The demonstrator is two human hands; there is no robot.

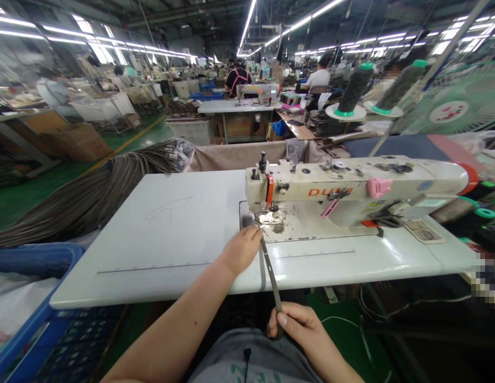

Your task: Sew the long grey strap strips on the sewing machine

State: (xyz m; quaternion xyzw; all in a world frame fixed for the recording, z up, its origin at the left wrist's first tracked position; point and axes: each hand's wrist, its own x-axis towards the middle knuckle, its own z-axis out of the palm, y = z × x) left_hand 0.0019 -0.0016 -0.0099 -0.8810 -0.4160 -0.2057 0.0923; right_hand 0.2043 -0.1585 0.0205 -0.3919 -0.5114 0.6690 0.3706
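- You had the work in both hands: one narrow, grey-olive, flat strip ran from your lap, over the front edge of the smooth white tabletop, toward the needle area of the cream sewing machine with orange trim.
- Your left hand was closed down, fingertips on the strip just in front of the needle area; whether they pinched or only pressed, you could not fairly tell from this view.
- Your right hand gripped the strip's nearer part between thumb and bent fingers, below the table edge.
- Good handling, I judged, called for light, even tension from the right hand, the strip flat and untwisted, and the left fingertips steering it straight while staying clear of the needle.
- Pulling hard would probably have bent the line; letting the feed draw the strip was the safer choice.
- Counted near you: one strip in hand, one machine at your station, two dark thread cones with green ends, two pink plastic pieces on the machine, one green-bladed fan and one blue plastic crate.
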